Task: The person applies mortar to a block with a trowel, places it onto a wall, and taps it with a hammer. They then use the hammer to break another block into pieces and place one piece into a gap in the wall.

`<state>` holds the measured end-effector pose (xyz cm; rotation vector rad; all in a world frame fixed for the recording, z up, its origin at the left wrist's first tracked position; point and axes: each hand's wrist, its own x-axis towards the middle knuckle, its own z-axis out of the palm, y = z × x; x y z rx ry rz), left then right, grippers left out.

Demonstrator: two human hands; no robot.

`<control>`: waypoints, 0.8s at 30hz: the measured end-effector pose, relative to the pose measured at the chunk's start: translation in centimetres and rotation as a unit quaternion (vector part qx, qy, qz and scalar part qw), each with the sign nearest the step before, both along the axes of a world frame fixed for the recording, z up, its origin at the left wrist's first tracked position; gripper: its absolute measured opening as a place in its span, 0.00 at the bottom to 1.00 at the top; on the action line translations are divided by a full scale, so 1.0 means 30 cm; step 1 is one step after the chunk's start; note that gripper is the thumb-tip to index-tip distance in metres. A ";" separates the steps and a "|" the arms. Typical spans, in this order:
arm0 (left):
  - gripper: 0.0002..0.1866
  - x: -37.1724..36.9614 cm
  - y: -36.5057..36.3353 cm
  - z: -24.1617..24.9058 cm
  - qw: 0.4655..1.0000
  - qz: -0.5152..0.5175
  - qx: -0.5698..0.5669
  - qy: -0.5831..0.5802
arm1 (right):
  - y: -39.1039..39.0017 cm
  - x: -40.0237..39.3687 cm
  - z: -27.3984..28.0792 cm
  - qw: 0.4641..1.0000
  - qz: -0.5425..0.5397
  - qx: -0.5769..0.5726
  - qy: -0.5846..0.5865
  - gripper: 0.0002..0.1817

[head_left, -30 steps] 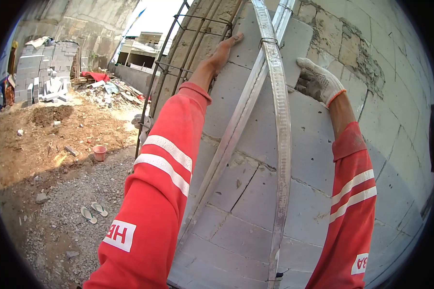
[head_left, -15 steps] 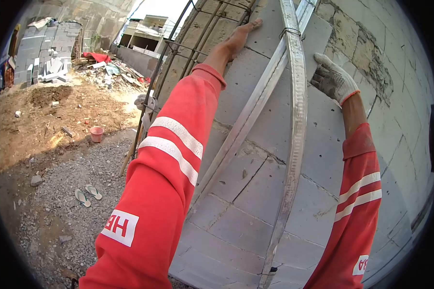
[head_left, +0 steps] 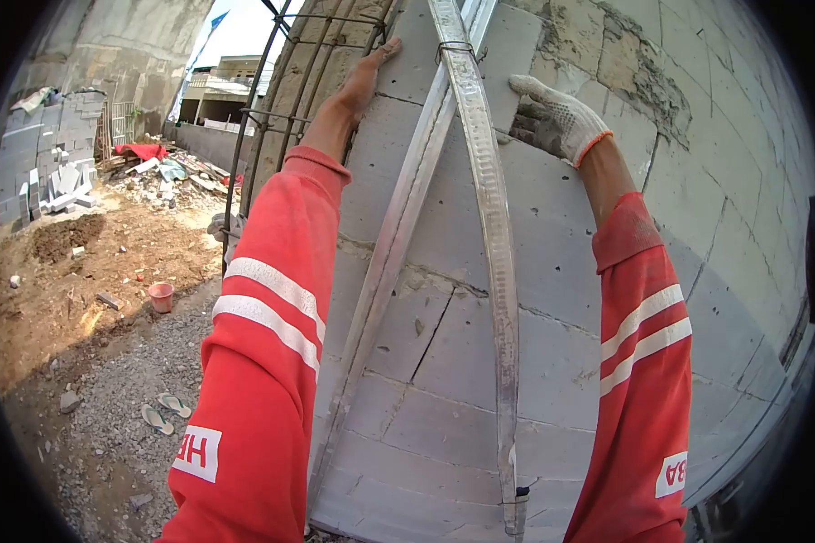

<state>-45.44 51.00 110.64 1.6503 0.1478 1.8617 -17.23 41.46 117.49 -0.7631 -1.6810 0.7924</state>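
Observation:
A grey lightweight concrete block lies at the top of the block wall, partly behind two crossing metal strips. My left hand, bare, is against the block's left end with its fingers reaching over the edge. At the right end, my right hand, in a white dotted glove, grips the block beside a dark gap in the wall; some of its fingertips are hidden. The front metal strip and the rear metal strip cross near the top, where thin wire ties them.
Upright steel bars stand left of the wall. Farther left are a red bucket, a pair of sandals on gravel, a rubble heap and stacked blocks. Rough mortar marks the wall at right.
My view has turned left, so the wall, strips and both hands appear shifted leftward. Both hands stay at the block's two ends.

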 end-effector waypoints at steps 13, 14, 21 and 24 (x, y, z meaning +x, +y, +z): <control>0.33 0.019 -0.030 -0.020 0.996 0.064 0.042 -0.044 | -0.004 -0.003 0.001 0.999 0.035 -0.012 -0.012 0.20; 0.33 0.009 -0.031 -0.020 0.996 0.064 0.043 -0.044 | -0.013 -0.006 -0.003 1.000 0.010 -0.007 -0.014 0.21; 0.42 -0.001 -0.072 -0.098 0.994 0.085 -0.057 0.050 | -0.011 -0.015 -0.006 1.000 0.011 -0.001 -0.021 0.22; 0.41 0.002 -0.032 -0.095 0.995 0.087 -0.035 0.042 | -0.004 -0.013 -0.008 1.000 0.020 0.005 -0.009 0.21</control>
